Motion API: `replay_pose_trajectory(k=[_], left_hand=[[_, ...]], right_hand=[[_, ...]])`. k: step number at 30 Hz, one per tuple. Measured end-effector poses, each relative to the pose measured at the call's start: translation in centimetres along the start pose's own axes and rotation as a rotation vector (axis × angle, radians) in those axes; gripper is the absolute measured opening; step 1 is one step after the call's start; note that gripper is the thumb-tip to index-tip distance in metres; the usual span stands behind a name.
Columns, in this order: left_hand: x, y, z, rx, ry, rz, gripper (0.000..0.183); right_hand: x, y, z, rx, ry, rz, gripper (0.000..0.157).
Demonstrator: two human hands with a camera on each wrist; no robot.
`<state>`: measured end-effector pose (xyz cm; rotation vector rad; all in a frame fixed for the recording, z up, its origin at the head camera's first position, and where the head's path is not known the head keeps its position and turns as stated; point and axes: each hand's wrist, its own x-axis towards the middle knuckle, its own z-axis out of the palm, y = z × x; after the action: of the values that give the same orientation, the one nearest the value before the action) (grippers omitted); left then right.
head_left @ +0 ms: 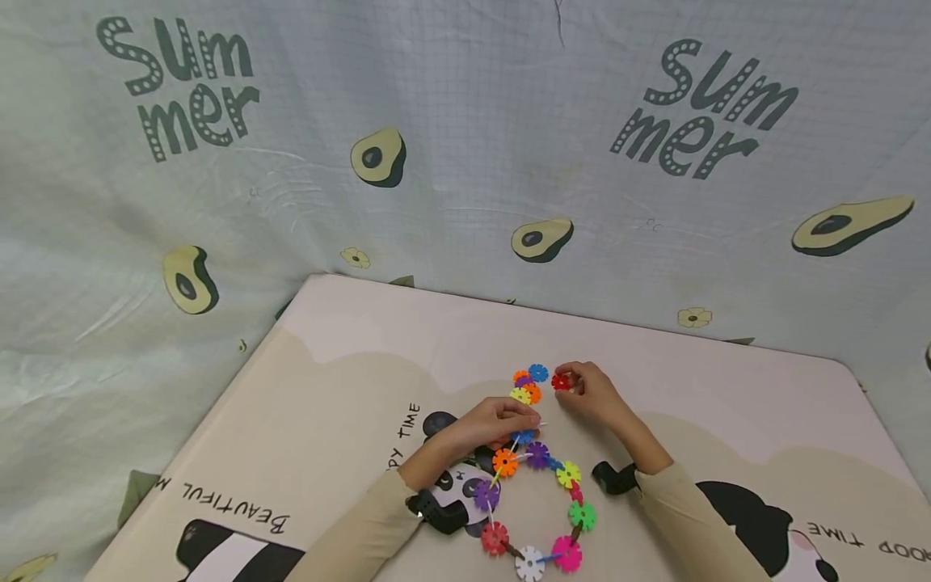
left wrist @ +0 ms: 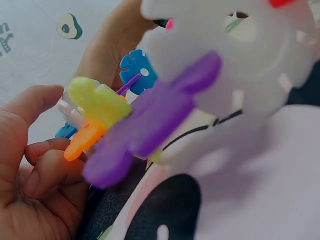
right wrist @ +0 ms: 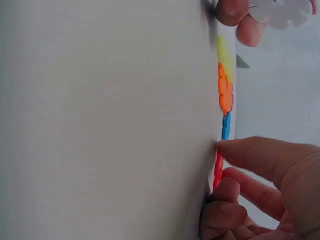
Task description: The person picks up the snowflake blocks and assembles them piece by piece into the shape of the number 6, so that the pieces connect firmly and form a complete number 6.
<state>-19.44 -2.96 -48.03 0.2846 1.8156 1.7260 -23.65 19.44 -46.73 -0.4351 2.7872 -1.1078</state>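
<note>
A ring of notched plastic snowflake discs [head_left: 568, 555] in many colours lies on the table, linked edge to edge. At its far end my left hand [head_left: 494, 422] pinches a white snowflake disc [right wrist: 285, 11], next to a blue disc [head_left: 523, 437] of the ring. Fingers and thumb of my right hand [head_left: 592, 392] grip a red snowflake disc [head_left: 560, 381] low at the tabletop. Between the hands lie loose discs: a blue one [head_left: 538, 373], a yellow one [head_left: 520, 395], an orange one [head_left: 532, 394] and others partly overlapped.
The table [head_left: 407, 315] has a panda-printed cover. A cloth [head_left: 451, 145] with avocado prints hangs behind its far edge. Black wrist cameras sit at the left wrist [head_left: 440, 514] and right wrist [head_left: 614, 478], the left one close beside the ring.
</note>
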Motion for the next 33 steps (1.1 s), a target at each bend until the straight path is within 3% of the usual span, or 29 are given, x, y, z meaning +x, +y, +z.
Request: replay_pose_trajectory(k=[8,15,21,33], left_hand=[[-0.1,0.0,0.0,0.024,-0.003,0.019,0.030],[-0.1,-0.2,0.0,0.058,-0.002,0.028,0.029],[-0.2,-0.2,-0.1,0.072,-0.011,0.037,0.027],[-0.3,-0.2,-0.3,0.083,-0.042,0.045,0.028]], right_hand=[[-0.7,-0.1,-0.3,0.012,0.021,0.024,0.026],[-1.5,0.1,-0.8,0.057,-0.003,0.168,0.032],[-2.3,0.5,-1.0,0.167,-0.034,0.217,0.025],[-4.4,0.0,-0.8,0.389,-0.119,0.202,0.028]])
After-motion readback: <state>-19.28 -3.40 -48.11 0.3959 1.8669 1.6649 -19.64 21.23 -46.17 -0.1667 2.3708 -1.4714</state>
